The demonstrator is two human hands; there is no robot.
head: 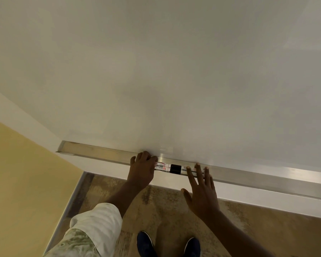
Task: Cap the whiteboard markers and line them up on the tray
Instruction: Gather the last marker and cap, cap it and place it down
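Whiteboard markers [162, 166] with white labelled barrels lie end to end in the aluminium tray [100, 153] under the whiteboard. Black caps [175, 168] show between my hands. My left hand [142, 170] rests on the left ends of the markers, fingers curled over them against the board. My right hand [202, 190] is flat and spread, fingertips touching the right ends of the markers in the tray. How many markers lie there is hidden by my hands.
The whiteboard [174, 80] fills the upper view. A yellow wall [22, 182] stands at the left. Below the tray are a mottled floor [165, 210] and my two dark shoes [146, 243].
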